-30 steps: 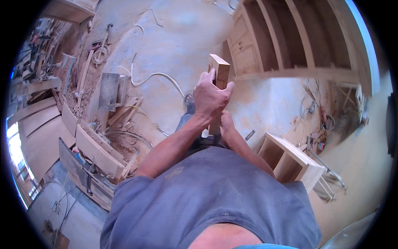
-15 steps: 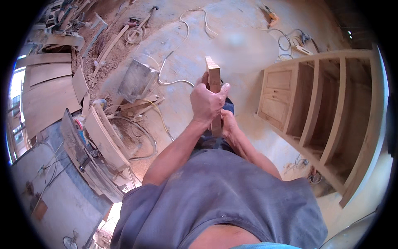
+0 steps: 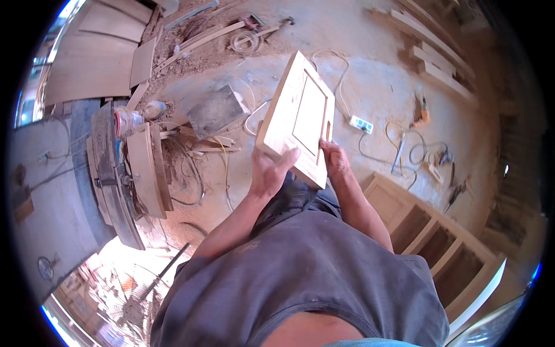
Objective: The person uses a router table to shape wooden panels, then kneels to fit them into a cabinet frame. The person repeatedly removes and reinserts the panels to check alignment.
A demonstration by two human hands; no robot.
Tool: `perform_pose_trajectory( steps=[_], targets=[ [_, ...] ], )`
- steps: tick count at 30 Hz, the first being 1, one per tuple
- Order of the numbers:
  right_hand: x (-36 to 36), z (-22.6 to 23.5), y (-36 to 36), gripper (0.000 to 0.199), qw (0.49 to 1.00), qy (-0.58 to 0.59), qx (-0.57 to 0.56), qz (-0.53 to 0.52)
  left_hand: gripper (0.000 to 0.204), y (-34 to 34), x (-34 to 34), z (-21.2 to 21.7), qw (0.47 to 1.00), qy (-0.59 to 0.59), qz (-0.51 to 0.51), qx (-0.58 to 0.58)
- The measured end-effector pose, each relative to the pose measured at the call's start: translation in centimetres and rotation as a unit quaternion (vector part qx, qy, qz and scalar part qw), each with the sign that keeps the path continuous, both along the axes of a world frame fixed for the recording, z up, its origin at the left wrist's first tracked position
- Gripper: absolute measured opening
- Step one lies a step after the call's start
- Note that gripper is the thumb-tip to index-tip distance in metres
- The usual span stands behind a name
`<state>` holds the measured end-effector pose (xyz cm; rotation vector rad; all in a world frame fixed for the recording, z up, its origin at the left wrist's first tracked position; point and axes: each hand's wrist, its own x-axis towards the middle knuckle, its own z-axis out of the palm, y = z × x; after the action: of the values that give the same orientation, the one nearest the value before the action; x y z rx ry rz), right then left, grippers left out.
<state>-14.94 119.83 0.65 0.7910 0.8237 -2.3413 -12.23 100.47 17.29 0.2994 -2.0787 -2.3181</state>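
I hold a pale wooden cabinet door in front of me, tilted, with its recessed panel face and a thick edge showing. A small slot is cut near its right side. My left hand is closed round the lower left corner, its thumb lying over the face and its other fingers hidden behind. On the opposite edge, just below the slot, my right hand grips the door with fingers bent. Most of the door's back is out of sight.
An open-fronted wooden cabinet lies at the lower right. Across the floor are a power strip, an orange power tool, trailing cables and a grey box. Planks lie far right; a grey worktable stands left.
The cabinet door, earlier nearly edge-on between my hands, now shows its panelled face. My hands are farther apart on it. My view has turned left, and the cabinet sits lower in it.
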Motion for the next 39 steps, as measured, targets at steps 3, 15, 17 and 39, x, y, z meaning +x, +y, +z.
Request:
perform_pose_trajectory(
  steps=[3, 15, 17, 39],
  targets=[
    [-7.3, -1.9, 0.3, 0.045, 0.993, 0.060, 0.033, 0.095, 0.083, -2.8, -1.6, -0.7, 0.959, -0.014, 0.031, 0.281],
    [-24.3, 1.9, -10.0, 0.071, 0.951, 0.038, -0.163, 0.261, 0.051, -11.6, -22.2, 1.0, 0.915, -0.065, 0.002, 0.398],
    [-26.0, 0.7, -11.1, 0.069, 0.957, 0.038, -0.137, 0.254, 0.052, -12.9, -24.7, 1.0, 0.910, -0.084, 0.019, 0.406],
    [-58.2, 3.1, -26.1, 0.091, 0.877, 0.077, -0.111, 0.461, 0.111, -25.7, -46.1, 2.6, 0.892, 0.020, 0.203, 0.404]
  ],
)
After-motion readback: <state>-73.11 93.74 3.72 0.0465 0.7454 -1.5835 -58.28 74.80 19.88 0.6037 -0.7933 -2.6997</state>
